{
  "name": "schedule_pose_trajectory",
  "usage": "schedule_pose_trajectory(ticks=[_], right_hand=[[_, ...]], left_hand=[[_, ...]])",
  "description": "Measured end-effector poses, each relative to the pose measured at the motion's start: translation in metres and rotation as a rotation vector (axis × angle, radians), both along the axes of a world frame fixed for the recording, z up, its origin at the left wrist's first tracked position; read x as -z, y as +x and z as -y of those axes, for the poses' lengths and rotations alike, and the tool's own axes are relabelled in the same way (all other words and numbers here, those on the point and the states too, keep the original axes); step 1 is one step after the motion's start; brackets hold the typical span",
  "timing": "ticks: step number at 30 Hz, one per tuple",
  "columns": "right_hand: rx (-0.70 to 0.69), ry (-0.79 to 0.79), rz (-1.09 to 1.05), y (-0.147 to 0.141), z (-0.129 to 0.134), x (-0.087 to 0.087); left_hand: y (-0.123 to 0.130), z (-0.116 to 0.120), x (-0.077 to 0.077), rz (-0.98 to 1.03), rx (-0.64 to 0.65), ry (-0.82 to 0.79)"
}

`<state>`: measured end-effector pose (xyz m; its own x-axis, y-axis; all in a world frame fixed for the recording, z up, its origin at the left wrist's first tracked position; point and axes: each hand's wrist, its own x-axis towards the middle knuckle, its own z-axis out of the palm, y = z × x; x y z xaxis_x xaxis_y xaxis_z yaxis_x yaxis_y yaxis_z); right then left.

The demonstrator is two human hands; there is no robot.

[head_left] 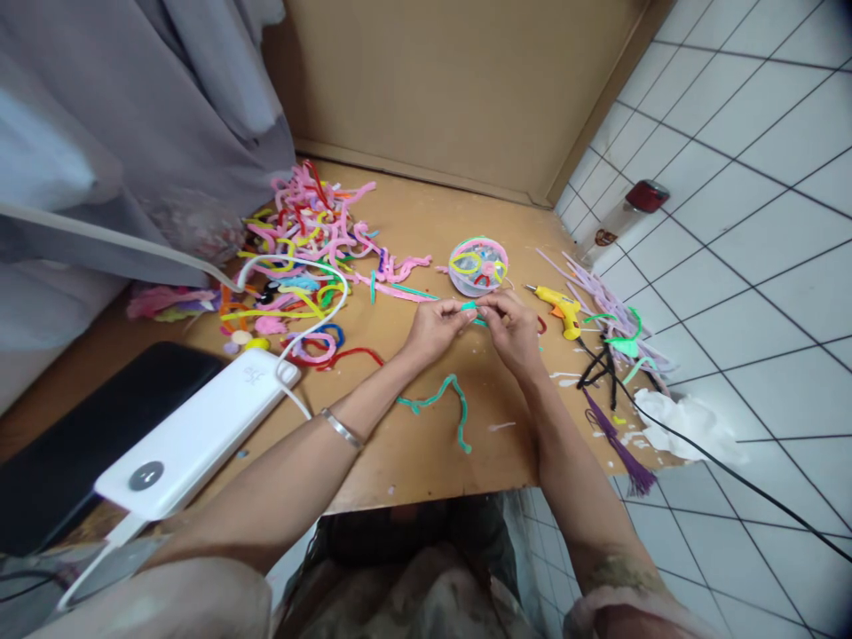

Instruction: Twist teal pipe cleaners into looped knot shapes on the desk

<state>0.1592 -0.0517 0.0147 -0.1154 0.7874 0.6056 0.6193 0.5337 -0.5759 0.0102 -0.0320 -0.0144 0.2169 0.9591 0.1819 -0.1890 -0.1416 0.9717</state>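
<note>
Both hands meet above the middle of the table, fingertips pinched together. Between them is a short teal pipe cleaner [469,306], mostly covered by the fingers. My left hand [436,333] grips its left side, and my right hand [512,328] grips the right. Just beyond the hands sits a round clear container [477,266] with pink, yellow and red pipe cleaner shapes on it. A bent teal pipe cleaner [459,404] lies on the table nearer to me. More straight teal and pink pipe cleaners [399,291] lie left of the hands.
A tangled heap of coloured pipe cleaners [319,222] fills the back left. A white power bank [193,435] with a cable lies front left, beside a black case [99,435]. At right are a yellow glue gun [563,311], lilac pipe cleaners [599,302], a purple tassel [619,448] and crumpled tissue [685,422].
</note>
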Motion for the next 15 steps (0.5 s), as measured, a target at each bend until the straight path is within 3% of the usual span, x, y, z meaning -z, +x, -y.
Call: schedule_pose_trajectory(ticks=[15], right_hand=[[-0.042,-0.003,-0.020,0.0000,-0.0010,0.0017]], left_hand=[[-0.0008,-0.0018,0.0002,0.013,0.018,-0.009]])
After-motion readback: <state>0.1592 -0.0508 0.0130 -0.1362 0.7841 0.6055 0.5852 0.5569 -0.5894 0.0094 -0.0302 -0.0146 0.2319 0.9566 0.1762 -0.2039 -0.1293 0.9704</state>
